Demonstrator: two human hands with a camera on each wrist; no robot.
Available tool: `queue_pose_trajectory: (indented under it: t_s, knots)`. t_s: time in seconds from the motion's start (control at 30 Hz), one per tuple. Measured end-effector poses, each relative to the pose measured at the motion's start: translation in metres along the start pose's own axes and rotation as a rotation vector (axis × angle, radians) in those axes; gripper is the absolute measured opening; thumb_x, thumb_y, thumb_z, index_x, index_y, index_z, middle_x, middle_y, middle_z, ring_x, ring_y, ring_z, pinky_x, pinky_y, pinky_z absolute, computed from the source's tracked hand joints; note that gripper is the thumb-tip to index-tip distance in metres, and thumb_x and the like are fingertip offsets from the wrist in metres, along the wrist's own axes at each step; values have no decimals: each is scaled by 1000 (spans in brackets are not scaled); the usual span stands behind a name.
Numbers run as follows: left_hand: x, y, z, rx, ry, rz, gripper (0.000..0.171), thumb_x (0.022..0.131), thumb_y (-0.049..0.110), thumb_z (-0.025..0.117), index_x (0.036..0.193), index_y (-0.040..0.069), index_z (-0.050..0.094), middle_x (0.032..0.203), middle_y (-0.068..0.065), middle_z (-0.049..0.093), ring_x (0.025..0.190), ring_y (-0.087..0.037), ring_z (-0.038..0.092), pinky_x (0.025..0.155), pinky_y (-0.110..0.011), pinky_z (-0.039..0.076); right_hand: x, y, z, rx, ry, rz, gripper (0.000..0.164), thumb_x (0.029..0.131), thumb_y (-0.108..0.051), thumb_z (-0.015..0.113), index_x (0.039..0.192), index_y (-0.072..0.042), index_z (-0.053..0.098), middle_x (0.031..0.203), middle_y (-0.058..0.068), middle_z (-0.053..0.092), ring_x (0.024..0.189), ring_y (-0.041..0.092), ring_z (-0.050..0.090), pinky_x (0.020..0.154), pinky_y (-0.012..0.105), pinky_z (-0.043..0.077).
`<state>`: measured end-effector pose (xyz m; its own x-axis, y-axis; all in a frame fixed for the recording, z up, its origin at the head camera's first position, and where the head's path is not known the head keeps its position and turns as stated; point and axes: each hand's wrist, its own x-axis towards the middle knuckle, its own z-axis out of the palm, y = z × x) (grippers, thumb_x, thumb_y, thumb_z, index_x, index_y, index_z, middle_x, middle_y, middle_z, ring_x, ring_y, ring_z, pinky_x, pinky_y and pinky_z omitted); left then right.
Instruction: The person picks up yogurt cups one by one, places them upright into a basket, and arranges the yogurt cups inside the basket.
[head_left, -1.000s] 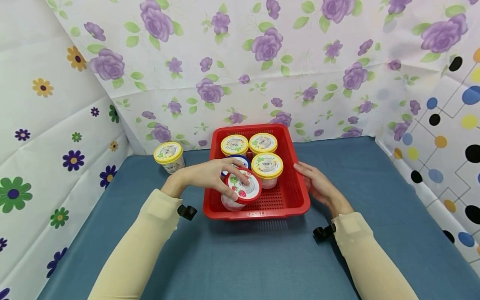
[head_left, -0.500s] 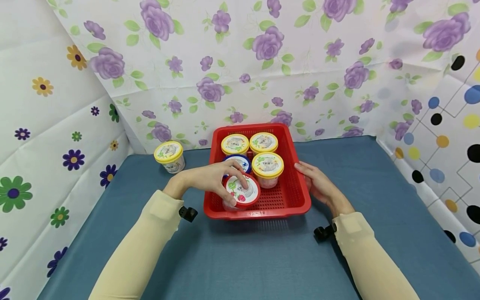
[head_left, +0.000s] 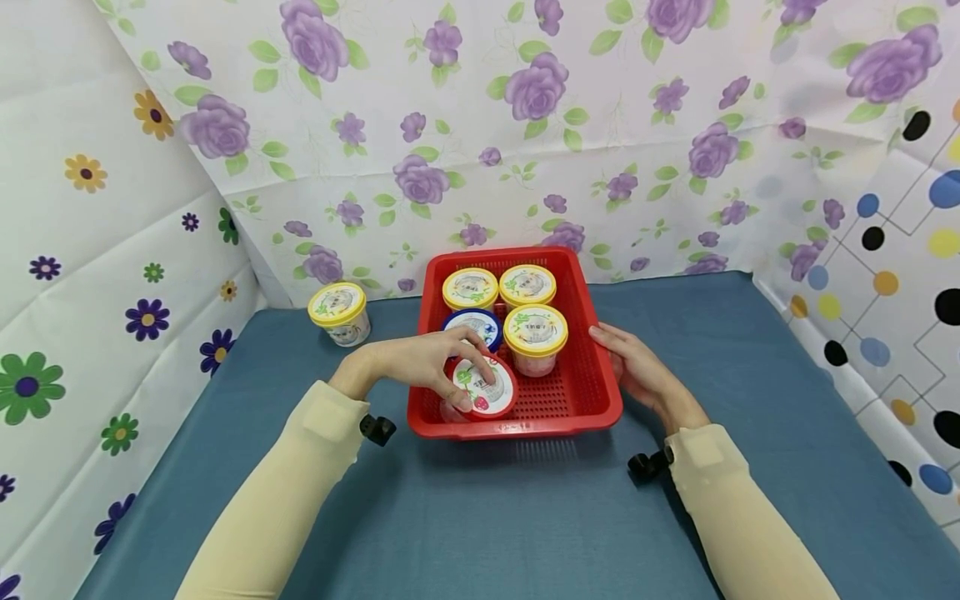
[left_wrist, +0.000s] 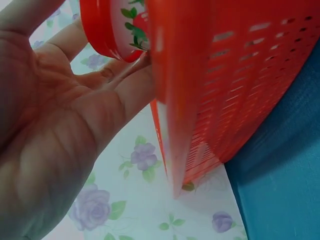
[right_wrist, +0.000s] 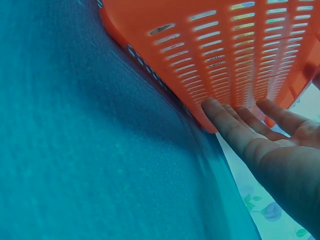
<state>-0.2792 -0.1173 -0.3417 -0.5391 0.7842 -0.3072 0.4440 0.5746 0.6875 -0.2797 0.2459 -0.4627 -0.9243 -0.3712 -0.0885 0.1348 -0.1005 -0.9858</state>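
My left hand [head_left: 431, 358] pinches a red-lidded plastic cup [head_left: 491, 398] by its lid, at the near left corner of the red basket [head_left: 517, 430]. The lid bears a strawberry picture; most of the cup's body is hidden. In the left wrist view the red lid [left_wrist: 100, 30] shows at my fingers, beside the basket rim. My right hand [head_left: 637, 375] touches the basket's right side. Its fingers [right_wrist: 235, 130] lie fairly straight along the slotted wall in the right wrist view. Behind the red lid stands a blue-lidded cup [head_left: 480, 321], next to a yellow-lidded cup [head_left: 536, 330].
Two more yellow-lidded cups [head_left: 470, 287] stand at the back of the basket. Outside it, to the left, another yellow-lidded cup [head_left: 339, 305] stands on the blue cloth [head_left: 480, 517]. A flowered curtain [head_left: 480, 125] closes off the back.
The red-lidded cup has gone lower into the basket's near left corner and its lid lies flatter. More of the blue lid shows. My right hand stays at the basket's side.
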Motion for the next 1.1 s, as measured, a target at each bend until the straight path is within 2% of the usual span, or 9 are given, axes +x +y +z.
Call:
queue_pose_trajectory:
  t_s: [0.13, 0.33, 0.5, 0.7, 0.9, 1.1]
  knots:
    - [0, 0, 1, 32, -16, 3, 35, 90, 26, 83, 123, 23, 75, 148, -5, 43, 138, -26, 36, 96, -34, 56, 0, 0, 0, 6, -8, -3, 59, 111, -39, 49, 158, -5, 37, 145, 23, 57, 114, 26, 72, 90, 41, 60]
    - [1, 3, -3, 140, -31, 32, 28, 101, 14, 67, 127, 22, 75, 150, -5, 46, 138, -25, 40, 104, -37, 50, -1, 0, 0, 14, -12, -8, 58, 111, -37, 48, 158, -4, 38, 144, 24, 57, 112, 26, 72, 90, 41, 60]
    - [2, 7, -7, 178, -38, 21, 33, 99, 3, 66, 125, 21, 77, 148, -5, 50, 136, -26, 42, 102, -36, 51, 0, 1, 0, 15, -7, -7, 57, 112, -37, 48, 158, -5, 38, 144, 23, 58, 111, 25, 72, 89, 41, 60]
    - [2, 11, -10, 239, -39, 4, 31, 97, 3, 70, 121, 21, 78, 148, -6, 53, 138, -27, 43, 103, -37, 52, 0, 1, -1, 11, -5, -6, 57, 112, -36, 47, 158, -5, 37, 143, 21, 58, 110, 24, 73, 89, 41, 60]
    - [4, 16, -10, 308, -23, -16, 31, 93, -1, 73, 114, 21, 77, 137, -2, 57, 128, -22, 48, 100, -36, 54, -1, 0, 0, 13, -4, -5, 58, 111, -37, 48, 158, -5, 38, 143, 21, 59, 110, 24, 73, 89, 41, 60]
    - [3, 18, -7, 314, -5, -40, 40, 93, 1, 75, 125, 24, 72, 138, -1, 55, 129, -21, 47, 102, -37, 53, 0, -1, 0, 13, -3, 2, 58, 111, -38, 49, 158, -5, 37, 144, 22, 58, 111, 24, 72, 90, 40, 60]
